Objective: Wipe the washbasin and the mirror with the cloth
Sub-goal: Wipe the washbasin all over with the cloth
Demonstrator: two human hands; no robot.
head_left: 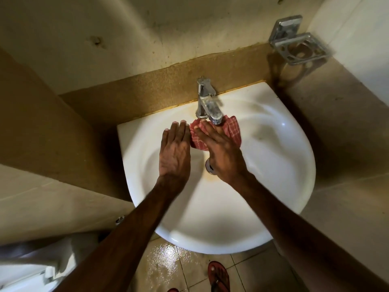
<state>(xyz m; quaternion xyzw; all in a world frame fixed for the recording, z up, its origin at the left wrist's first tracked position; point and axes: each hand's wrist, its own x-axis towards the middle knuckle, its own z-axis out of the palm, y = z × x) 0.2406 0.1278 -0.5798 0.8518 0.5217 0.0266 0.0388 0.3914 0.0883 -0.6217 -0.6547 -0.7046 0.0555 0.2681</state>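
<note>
**Cloth under the tap, both hands flat in the bowl**

The red checked cloth [232, 131] lies bunched on the back slope of the white washbasin [273, 218], right beneath the spout of the chrome tap [207, 104]. The right hand [223, 152] rests palm-down on it with fingers straight and spread, covering its middle, so that cloth shows on both sides of the hand. The left hand [174, 152] lies just beside the cloth's left edge, also flat, fingers straight and close together, holding nothing; motion blur makes it hard to say whether it actually touches the fabric. Both forearms reach in from the near rim.

Part of the metal drain [209, 166] shows at the bottom of the bowl, half hidden under the heel of the right hand, with a faint orange stain around it. A brownish tiled band [147, 89] runs behind the basin (its seam with the basin is stained orange too). Up on the wall to the right hangs a chrome soap holder [301, 47]. Below the basin the tiled floor [164, 266] glistens wet, and a red sandal [219, 277] stands on it.
</note>
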